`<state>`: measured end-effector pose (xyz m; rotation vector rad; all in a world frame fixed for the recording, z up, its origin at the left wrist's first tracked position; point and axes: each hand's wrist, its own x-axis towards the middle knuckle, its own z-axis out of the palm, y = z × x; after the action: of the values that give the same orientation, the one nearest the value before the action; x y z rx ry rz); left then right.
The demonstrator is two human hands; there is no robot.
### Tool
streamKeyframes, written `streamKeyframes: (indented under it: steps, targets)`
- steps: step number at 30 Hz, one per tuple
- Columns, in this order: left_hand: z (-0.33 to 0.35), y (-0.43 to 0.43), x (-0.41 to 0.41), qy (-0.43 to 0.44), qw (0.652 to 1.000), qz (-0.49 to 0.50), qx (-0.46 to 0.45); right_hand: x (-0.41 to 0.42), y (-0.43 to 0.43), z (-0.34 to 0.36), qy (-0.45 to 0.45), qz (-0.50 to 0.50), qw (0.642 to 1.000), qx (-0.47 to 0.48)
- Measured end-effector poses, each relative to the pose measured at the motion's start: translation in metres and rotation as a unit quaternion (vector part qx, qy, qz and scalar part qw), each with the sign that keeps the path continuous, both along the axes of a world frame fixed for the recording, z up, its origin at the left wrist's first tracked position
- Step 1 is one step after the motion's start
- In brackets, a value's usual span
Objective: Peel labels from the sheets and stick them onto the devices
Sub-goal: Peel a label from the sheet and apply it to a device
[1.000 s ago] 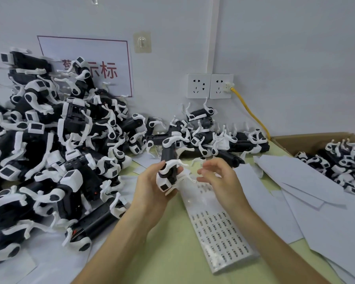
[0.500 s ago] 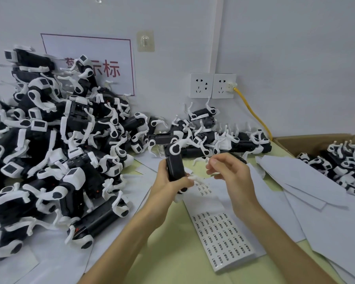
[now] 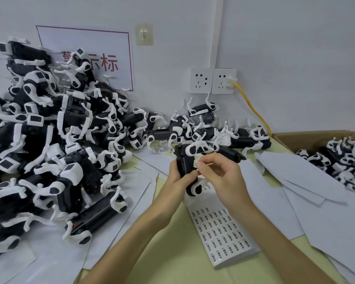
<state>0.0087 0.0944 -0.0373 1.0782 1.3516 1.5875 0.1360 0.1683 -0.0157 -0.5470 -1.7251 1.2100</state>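
Observation:
My left hand (image 3: 177, 181) grips a black-and-white device (image 3: 188, 160) upright above the table, its white legs at the top and bottom. My right hand (image 3: 221, 177) pinches a small label (image 3: 195, 163) between thumb and forefinger, and the label touches the device's black side. Below my hands lies a stack of label sheets (image 3: 223, 234) printed with rows of small dark labels.
A tall heap of the same devices (image 3: 49, 140) fills the left side, and more (image 3: 203, 130) lie along the wall. A cardboard box (image 3: 291, 138) at the right holds further devices. Loose white backing sheets (image 3: 295, 175) cover the right of the green table (image 3: 172, 253).
My left hand turned the device upright and lifted it. My right hand moved left with a label and now holds it against the device's side.

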Motion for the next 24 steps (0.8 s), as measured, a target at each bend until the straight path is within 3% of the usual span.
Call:
streamKeyframes:
  steps: [12, 24]
  targets:
    - [-0.005, -0.0008, 0.0015, 0.109, 0.994, 0.021, 0.019, 0.0019, -0.001, 0.0018, -0.011, -0.003, 1.0, 0.001]
    - [-0.0049, -0.0022, 0.0039, 0.128, 0.991, 0.024, 0.036, 0.0009, -0.0006, -0.0014, -0.015, -0.024, 1.0, -0.007]
